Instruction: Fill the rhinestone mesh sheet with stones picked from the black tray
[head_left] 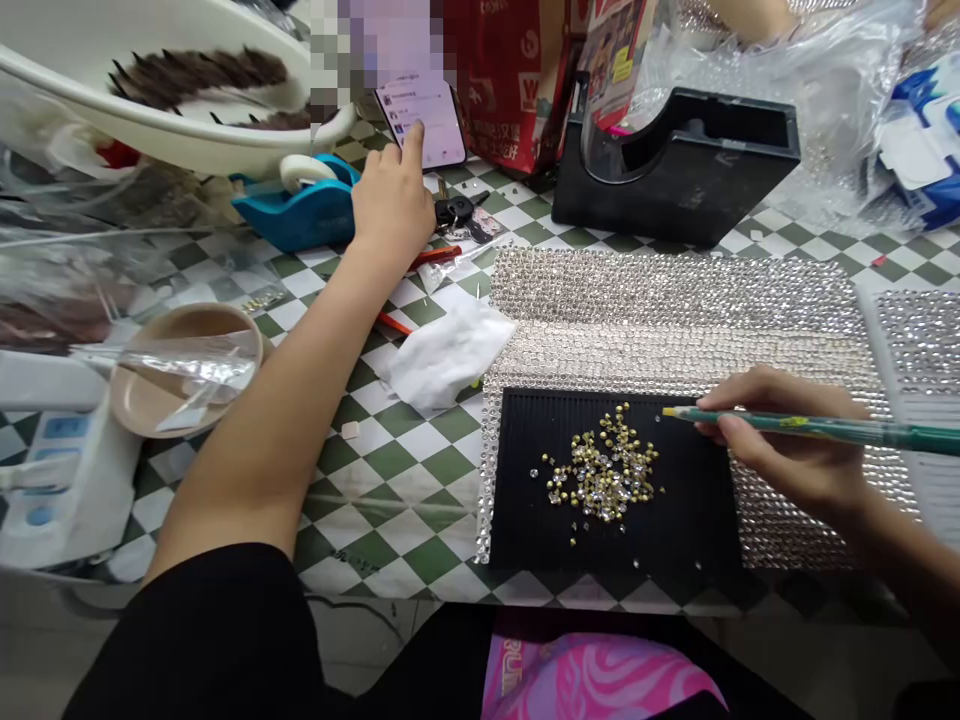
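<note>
My left hand [394, 200] reaches forward with its index finger stretched onto the lit screen of a phone [442, 135]. Its other fingers are bent, and I see nothing held in them. In my right hand [799, 445] a green pencil [825, 428] with a pale yellow tip is pinched, lying almost level and pointing left. That tip hovers over the right upper part of a black ribbed tray [525, 520]. Loose rhinestones [600, 475], gold-backed and clear, are heaped mid-tray. Beneath tray and right hand spreads a sheet of rhinestone rows [675, 300].
A black tape dispenser [675, 190] stands behind the sheet, beside a red paper bag [517, 90]. Toward the left are a blue tape dispenser [307, 215], a beige bowl [135, 390], a white basin [180, 140] and crumpled tissue [450, 355]. Another person's arm [757, 18] shows at the top right.
</note>
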